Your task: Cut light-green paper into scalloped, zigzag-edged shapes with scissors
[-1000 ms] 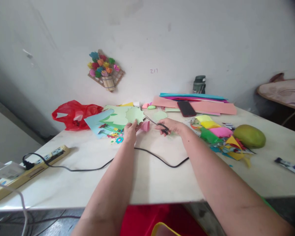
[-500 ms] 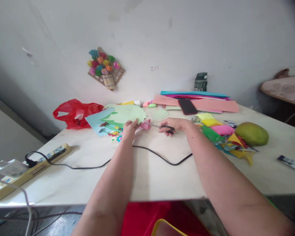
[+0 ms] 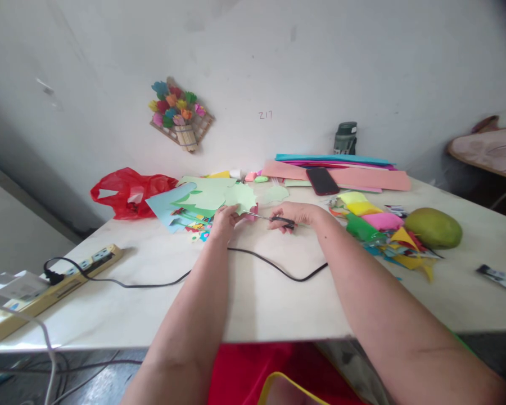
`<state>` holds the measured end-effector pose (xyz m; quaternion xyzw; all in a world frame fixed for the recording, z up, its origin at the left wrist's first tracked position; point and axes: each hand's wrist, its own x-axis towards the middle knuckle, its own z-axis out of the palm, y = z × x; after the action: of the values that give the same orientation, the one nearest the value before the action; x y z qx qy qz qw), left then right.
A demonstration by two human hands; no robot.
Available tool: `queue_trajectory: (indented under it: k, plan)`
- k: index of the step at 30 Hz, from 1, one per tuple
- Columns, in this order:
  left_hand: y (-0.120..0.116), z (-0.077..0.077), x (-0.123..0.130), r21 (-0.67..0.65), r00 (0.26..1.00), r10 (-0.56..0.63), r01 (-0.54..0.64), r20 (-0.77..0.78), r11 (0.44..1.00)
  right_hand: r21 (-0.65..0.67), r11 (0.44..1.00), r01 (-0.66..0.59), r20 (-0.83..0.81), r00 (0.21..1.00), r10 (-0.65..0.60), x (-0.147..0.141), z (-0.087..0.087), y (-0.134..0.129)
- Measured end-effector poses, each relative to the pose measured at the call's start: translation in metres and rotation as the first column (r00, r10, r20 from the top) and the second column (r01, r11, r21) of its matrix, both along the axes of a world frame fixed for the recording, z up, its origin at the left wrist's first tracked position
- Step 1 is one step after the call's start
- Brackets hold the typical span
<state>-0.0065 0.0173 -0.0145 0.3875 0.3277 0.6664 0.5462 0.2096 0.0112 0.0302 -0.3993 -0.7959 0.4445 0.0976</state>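
Between the fingers of my left hand is a pale green paper cutout with a scalloped edge. My right hand grips the dark handles of a pair of scissors. Their metal blades point left and reach the lower edge of the cutout. Behind the scissors lies a second pale green scalloped piece on the table. Left of the cutout, a larger green sheet rests partly on a light blue sheet, with small coloured paper pieces in front.
A black cable crosses the table in front of my hands, from a power strip at the left. A phone lies on stacked coloured paper. Clay packs and a green fruit sit right; a red bag stands left.
The green cutout has turned and moved slightly right in my left hand. The scissors have shifted a little left, and their handles look closer together.
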Motion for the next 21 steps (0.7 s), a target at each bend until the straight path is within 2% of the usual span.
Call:
queue_trajectory:
  k: [21]
  plan:
    - [0.0017, -0.0019, 0.0012, -0.012, 1.0, -0.016, 0.016, -0.012, 1.0, 0.061, 0.998, 0.018, -0.012, 1.0, -0.018, -0.0066, -0.0005, -0.0001]
